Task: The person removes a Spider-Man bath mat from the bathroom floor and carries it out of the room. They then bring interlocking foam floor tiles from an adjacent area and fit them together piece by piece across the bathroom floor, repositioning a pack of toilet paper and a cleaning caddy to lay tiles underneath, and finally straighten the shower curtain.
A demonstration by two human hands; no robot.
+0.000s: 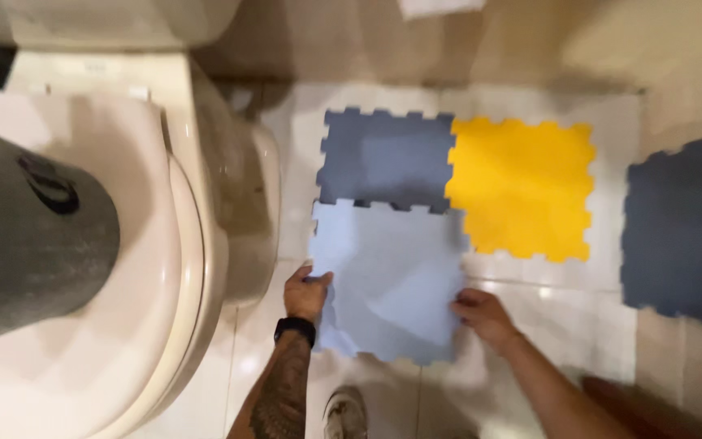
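Observation:
My left hand (pixel 305 293) grips the left edge of a light blue foam puzzle mat tile (pixel 387 272). My right hand (pixel 481 313) holds the same tile at its right edge. The tile lies flat on the white tiled floor (pixel 530 284), its far edge meeting a grey-blue tile (pixel 383 158). A yellow tile (pixel 522 187) is joined to the right side of the grey-blue one. A black band sits on my left wrist.
A cream toilet (pixel 164 244) with its lid down stands at the left, a grey round object (pixel 26 236) resting on the lid. A separate dark blue tile (pixel 684 228) lies at the right. My shoe (pixel 344 413) shows at the bottom.

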